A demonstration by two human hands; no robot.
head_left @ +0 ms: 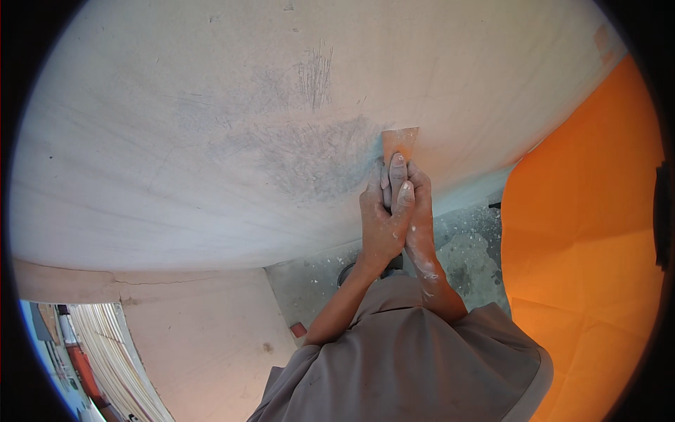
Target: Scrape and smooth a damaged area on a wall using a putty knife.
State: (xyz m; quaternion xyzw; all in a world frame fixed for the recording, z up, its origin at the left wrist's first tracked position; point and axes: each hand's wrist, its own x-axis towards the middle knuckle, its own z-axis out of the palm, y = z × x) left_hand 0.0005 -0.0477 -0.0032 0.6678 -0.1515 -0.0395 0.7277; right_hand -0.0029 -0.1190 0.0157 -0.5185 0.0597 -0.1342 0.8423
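Note:
A putty knife (pixel 401 141) with a flat, roughly trapezoid blade points away from me, its blade up by the pale wall (pixel 211 162). My right hand (pixel 420 200) is closed on it, the thumb laid along the blade's lower part. Pressed against that hand from the left, my left hand (pixel 383 221) is closed too, its fingers reaching up beside the blade. The handle is hidden between the hands. White dust coats my fingers and right wrist. Left of the blade, the wall carries a dark, scratched patch (pixel 309 155).
A large orange sheet (pixel 576 246) hangs at the right. Below lies a grey floor (pixel 467 260) spattered with white. A low pale wall (pixel 204 337) runs at lower left, with a bundle of long pale strips (pixel 116 352) beyond it. A small reddish block (pixel 299 329) lies by its edge.

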